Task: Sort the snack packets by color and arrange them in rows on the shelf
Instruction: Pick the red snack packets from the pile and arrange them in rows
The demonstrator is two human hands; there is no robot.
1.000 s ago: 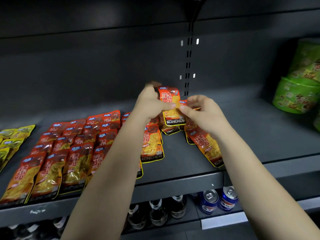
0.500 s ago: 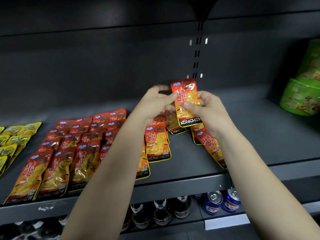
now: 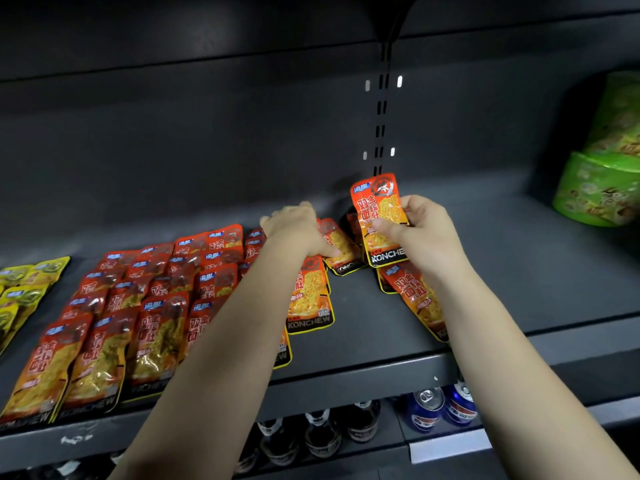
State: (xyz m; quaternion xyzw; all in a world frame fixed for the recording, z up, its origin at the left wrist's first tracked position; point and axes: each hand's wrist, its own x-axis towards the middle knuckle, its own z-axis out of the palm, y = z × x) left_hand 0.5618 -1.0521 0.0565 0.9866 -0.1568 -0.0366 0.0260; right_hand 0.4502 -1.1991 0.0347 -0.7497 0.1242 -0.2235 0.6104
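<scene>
My right hand [image 3: 420, 232] grips an upright orange-red snack packet [image 3: 379, 216] above the dark shelf [image 3: 363, 372]. My left hand [image 3: 298, 230] reaches down onto a loose orange-red packet [image 3: 341, 249] lying at the back of the shelf, thumb touching it. More loose orange-red packets lie below the hands [image 3: 310, 296] and under my right wrist [image 3: 414, 296]. Rows of orange-red packets [image 3: 138, 306] fill the shelf's left half. Yellow packets [image 3: 24, 289] lie at the far left edge.
Green snack tubs [image 3: 602, 188] stand stacked at the shelf's far right. Bare shelf lies between them and my right hand. Below the shelf are dark bottles [image 3: 322, 434] and blue cans [image 3: 440, 407]. A slotted upright [image 3: 381, 109] runs up the back wall.
Both hands held one packet together; now the right hand alone holds it, shifted right. The left hand let go and dropped onto a packet on the shelf.
</scene>
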